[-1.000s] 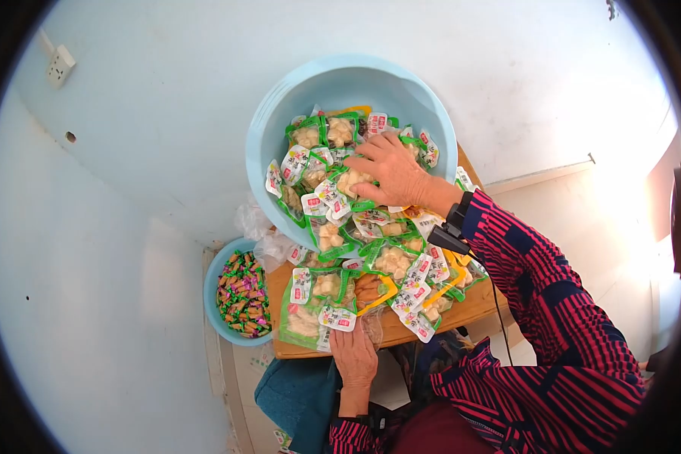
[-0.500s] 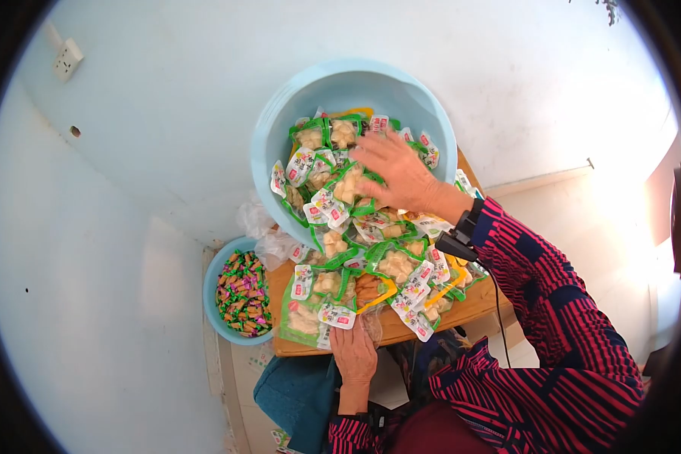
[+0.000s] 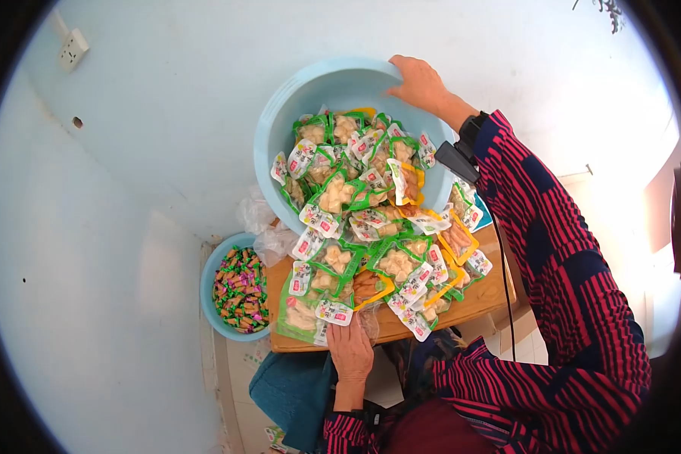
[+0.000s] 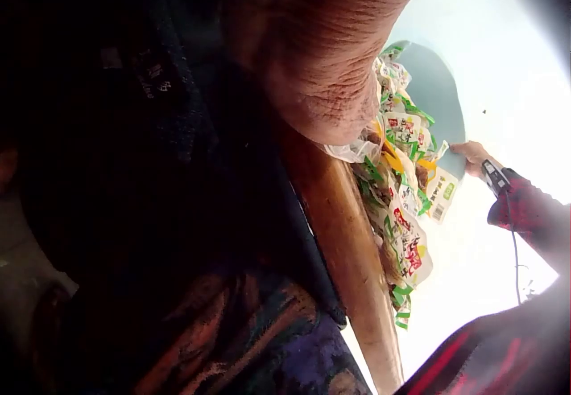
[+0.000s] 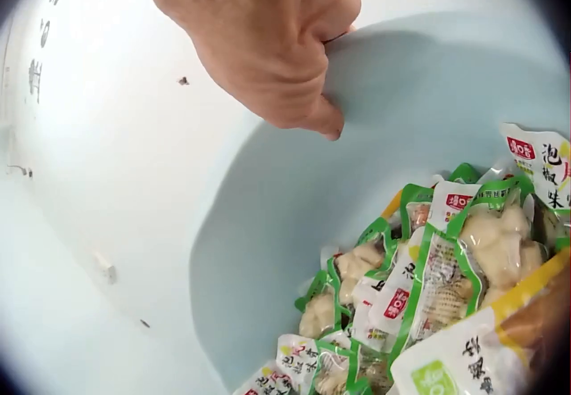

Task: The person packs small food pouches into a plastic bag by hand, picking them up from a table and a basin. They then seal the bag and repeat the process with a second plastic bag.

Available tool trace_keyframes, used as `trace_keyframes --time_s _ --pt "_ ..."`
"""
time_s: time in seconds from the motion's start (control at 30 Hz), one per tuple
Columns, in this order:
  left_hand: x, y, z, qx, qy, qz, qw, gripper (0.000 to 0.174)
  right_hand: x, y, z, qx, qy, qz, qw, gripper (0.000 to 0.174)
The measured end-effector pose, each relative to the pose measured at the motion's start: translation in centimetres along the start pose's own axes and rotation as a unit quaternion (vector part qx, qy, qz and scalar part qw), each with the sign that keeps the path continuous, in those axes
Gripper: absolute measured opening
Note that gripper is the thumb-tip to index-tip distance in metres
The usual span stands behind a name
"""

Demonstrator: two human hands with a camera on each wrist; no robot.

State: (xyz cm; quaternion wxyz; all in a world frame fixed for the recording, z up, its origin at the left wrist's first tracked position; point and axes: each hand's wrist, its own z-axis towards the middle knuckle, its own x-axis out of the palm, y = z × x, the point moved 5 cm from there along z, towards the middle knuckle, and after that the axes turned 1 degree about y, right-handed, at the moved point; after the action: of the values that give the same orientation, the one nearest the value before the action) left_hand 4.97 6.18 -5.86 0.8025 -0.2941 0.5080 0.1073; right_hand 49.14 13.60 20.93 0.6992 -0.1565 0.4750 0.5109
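Note:
A big light-blue basin (image 3: 280, 98) leans toward the table's front, its packets spilling over the lower side. My right hand (image 3: 422, 82) grips its upper right rim; in the right wrist view the thumb (image 5: 328, 120) lies inside the wall. Sealed snack packets (image 3: 336, 193), most green-edged with pale pieces inside, fill the basin and heap on the wooden table (image 3: 473, 306). Some packets (image 3: 459, 237) have yellow edges and brown contents. My left hand (image 3: 349, 354) rests at the table's front edge, fingers straight, fingertips right at a packet's white label and clear plastic.
A smaller blue basin (image 3: 213, 324) of wrapped sweets stands low at the left. Crumpled clear plastic bags (image 3: 274, 246) lie between the basins. Walls close in behind and left. A black cable (image 3: 507, 287) hangs from the right wrist device past the table.
My right hand has left the packets inside the basin and moved up and right to its rim. Several packets have slid toward the front and right. The left hand has barely moved.

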Motion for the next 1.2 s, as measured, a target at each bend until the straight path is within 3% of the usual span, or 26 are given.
trace_keyframes --time_s 0.13,0.2,0.3,0.43,0.8,1.13,1.2 --pt "0.0 0.0 -0.1 -0.003 0.006 -0.002 1.0 0.043 1.1 -1.1 0.5 0.021 0.006 0.016 1.0 0.042" --pt "-0.1 -0.1 0.0 -0.004 0.007 -0.004 1.0 0.044 0.7 -0.5 -0.3 -0.016 -0.096 0.069 0.993 0.028" --pt "-0.5 -0.3 0.2 -0.011 0.025 -0.032 0.999 0.044 0.4 0.4 -0.7 -0.021 -0.13 0.064 0.989 0.028" --pt "-0.6 -0.3 0.3 -0.007 0.024 -0.019 1.0 0.044 -0.7 2.7 -1.6 -0.017 -0.11 0.061 0.992 0.027" --pt "0.0 0.0 -0.2 -0.008 0.018 -0.011 1.0 0.044 -1.8 4.6 -2.3 -0.093 -0.2 -0.002 0.975 0.021" --pt "0.4 0.4 -0.5 -0.007 0.02 0.0 1.0 0.043 -1.0 2.7 -1.0 -0.08 -0.192 -0.02 0.978 0.021" --pt "0.4 0.3 -0.3 -0.006 0.023 0.0 1.0 0.043 -0.8 2.3 -0.8 -0.081 -0.153 -0.024 0.985 0.023"
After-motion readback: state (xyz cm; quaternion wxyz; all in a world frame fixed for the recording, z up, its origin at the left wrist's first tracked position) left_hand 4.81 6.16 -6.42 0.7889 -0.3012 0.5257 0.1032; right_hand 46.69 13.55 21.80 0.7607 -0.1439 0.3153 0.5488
